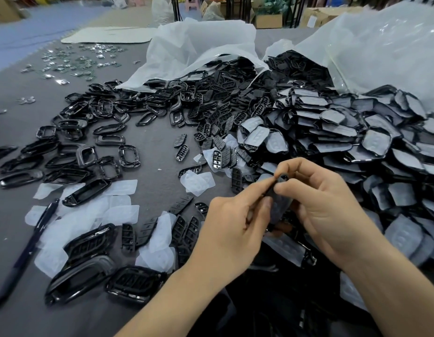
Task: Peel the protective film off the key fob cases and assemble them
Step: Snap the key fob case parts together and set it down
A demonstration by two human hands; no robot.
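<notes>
Your left hand (231, 224) and right hand (325, 205) both pinch one black case (280, 203), while two white bags (199, 52) spill black case parts (211, 98) onto the grey table (152, 142).

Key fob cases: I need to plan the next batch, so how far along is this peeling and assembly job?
Early, by the look of it. Done: peeled films lie loose by a few black shells. In hand: the left hand and right hand pinch one case piece. Left: a big pile of film-covered cases and loose frames.
</notes>
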